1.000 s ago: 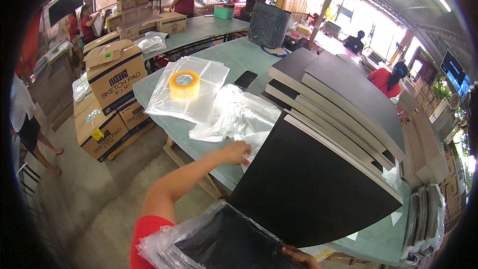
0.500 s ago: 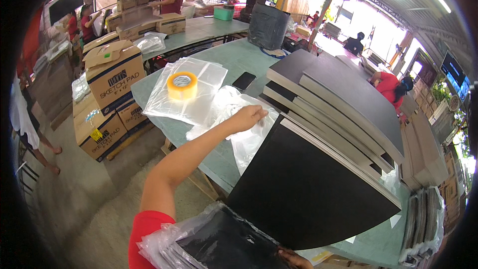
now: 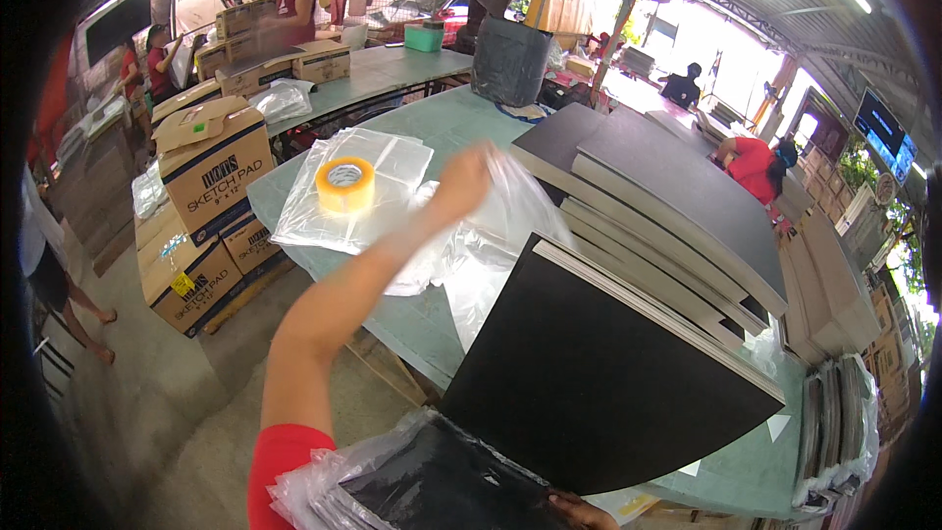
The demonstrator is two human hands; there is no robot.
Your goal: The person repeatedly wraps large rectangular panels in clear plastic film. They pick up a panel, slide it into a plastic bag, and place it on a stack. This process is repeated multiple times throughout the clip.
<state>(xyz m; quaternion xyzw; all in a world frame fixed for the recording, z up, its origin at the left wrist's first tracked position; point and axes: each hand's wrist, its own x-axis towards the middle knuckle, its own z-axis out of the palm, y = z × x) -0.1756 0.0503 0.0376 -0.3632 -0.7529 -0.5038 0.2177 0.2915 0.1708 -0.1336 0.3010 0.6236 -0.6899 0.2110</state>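
Observation:
My left hand [image 3: 464,183], smeared by motion, is raised over the green table with its fingers closed on a clear plastic bag [image 3: 525,198]. The bag hangs up off a crumpled pile of plastic. At the lower edge, my right hand [image 3: 581,508] grips the edge of plastic-wrapped black pads [image 3: 442,481] held against my body; only part of this hand shows. Between the hands a large black sketch pad [image 3: 599,373] with thick pale page edges leans in front of a stack of similar black-covered pads [image 3: 687,196].
A roll of clear yellowish tape [image 3: 345,185] lies on flat plastic bags [image 3: 294,221] on the green table [image 3: 412,339]. Cardboard boxes [image 3: 216,172] are stacked at left. Wrapped pads [image 3: 839,422] stand at right. Several people work farther off, one in red [image 3: 754,172] at right.
My left hand has risen and moved slightly left, pulling the plastic bag up from the pile. The phone seen earlier is now hidden behind it. My right hand stays at the wrapped pads.

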